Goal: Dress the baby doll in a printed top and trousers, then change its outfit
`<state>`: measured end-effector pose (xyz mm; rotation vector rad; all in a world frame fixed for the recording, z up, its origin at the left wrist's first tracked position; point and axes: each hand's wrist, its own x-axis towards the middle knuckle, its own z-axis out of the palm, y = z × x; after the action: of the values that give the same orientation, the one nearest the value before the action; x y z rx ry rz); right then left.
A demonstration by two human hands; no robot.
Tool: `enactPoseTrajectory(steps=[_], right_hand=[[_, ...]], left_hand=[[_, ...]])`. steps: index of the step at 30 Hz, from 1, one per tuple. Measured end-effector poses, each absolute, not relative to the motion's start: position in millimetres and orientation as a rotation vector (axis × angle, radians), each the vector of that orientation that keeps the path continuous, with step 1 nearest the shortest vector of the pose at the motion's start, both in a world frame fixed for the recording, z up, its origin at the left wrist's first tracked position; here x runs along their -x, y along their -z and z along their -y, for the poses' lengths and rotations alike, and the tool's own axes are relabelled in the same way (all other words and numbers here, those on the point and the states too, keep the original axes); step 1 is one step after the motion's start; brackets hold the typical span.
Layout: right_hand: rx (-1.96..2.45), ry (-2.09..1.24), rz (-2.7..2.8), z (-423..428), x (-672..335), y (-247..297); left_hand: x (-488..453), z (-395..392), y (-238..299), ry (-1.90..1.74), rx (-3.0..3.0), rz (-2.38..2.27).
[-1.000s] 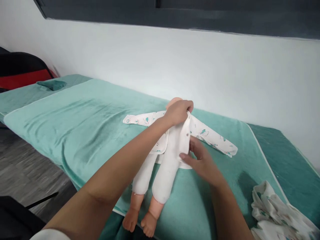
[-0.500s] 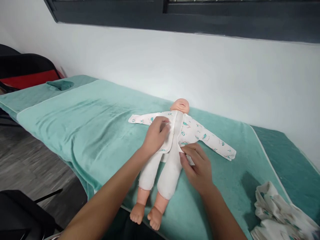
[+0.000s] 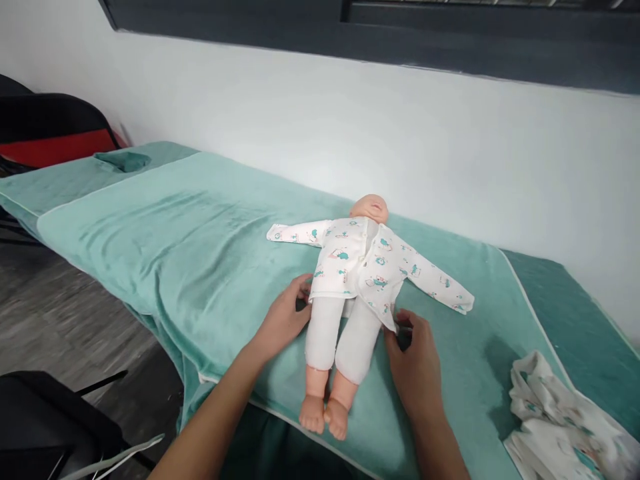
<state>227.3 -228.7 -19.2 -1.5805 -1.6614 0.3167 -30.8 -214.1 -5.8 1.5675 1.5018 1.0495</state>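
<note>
A baby doll [image 3: 320, 340] lies on its back, arms spread and feet toward me. It wears a white long-sleeved baby shirt [image 3: 340, 260] with green prints over a white cloth body. The front panels meet at mid-chest and part into a V toward the hem. At the shirt's lower left edge, my left hand [image 3: 285, 317] has its fingers curled on the hem. My right hand [image 3: 415, 357] pinches around the lower right corner of the hem, thumb and forefinger bent together. The exact fingertip contact is partly hidden on both sides.
A green cover [image 3: 220, 233] drapes the bed beside a white wall [image 3: 280, 113]. Crumpled printed cloth [image 3: 550, 413] lies at the right front. A black and red chair [image 3: 55, 133] stands at the far left, and a black seat [image 3: 45, 427] at the lower left.
Both hands have moved from the shirt's open front to its outer lower edges. The left panel now lies flat, print showing, and the panels have come together at the chest. The doll's legs have shifted right.
</note>
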Motion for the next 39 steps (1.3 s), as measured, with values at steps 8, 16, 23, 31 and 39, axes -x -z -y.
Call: enactPoseTrajectory(steps=[8,16,23,31,39], right_hand=[[1.82,-0.43,1.586,237,-219,9],[1.865,-0.443,1.41,256,-220,10],[1.642,-0.24,1.53,258,-217,17],[1.576,-0.224,1.55,280,-223,22],[1.691,-0.15,1.287,362,-271,23]], left_hand=[[26,217,19,-1.207,-1.568,-1.687],[41,226,21,-1.199,-1.625,-1.758],[58,239,37,-1.232,-1.718,-1.716],[73,247,46,-1.264,-1.766,-1.638],[73,241,47,-1.263,-1.611,-1.609]])
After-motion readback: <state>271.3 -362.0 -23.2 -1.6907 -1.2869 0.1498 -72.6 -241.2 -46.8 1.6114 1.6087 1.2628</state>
